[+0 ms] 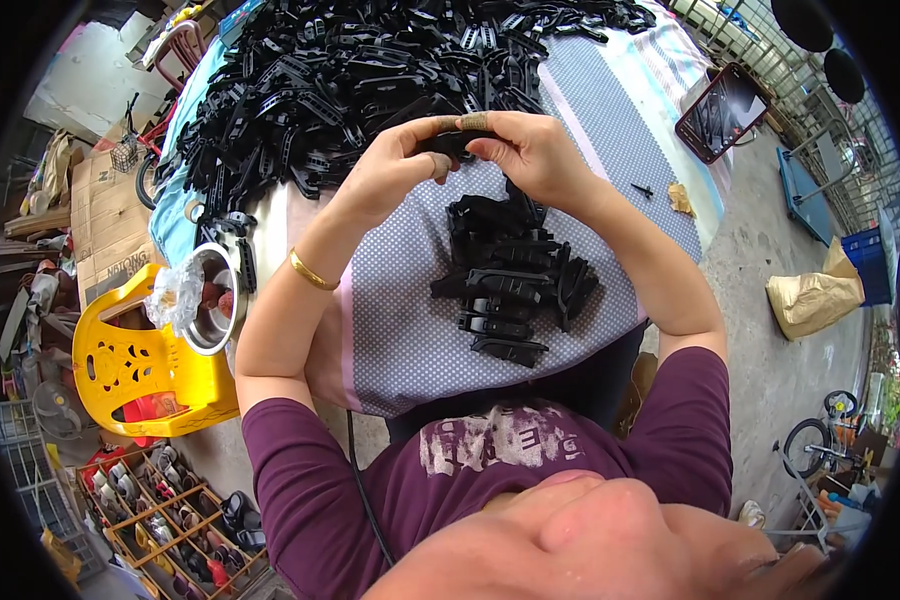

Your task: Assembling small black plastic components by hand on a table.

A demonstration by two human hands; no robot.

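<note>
The black parts (505,275) in front of me look like hard matt plastic. They lie on dotted woven cloth (410,340); the steel bowl (213,300) shines glossy.

black plastic parts (510,285), grey dotted cloth (410,330), yellow chair (135,365), maroon sleeves (300,470)

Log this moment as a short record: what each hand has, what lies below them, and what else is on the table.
left hand: pinches one end of a small black plastic part
right hand: grips the same part's other end
below hands: small pile of black parts on dotted cloth
far side: large heap of black parts
right edge: phone
left: metal bowl, yellow chair
</note>
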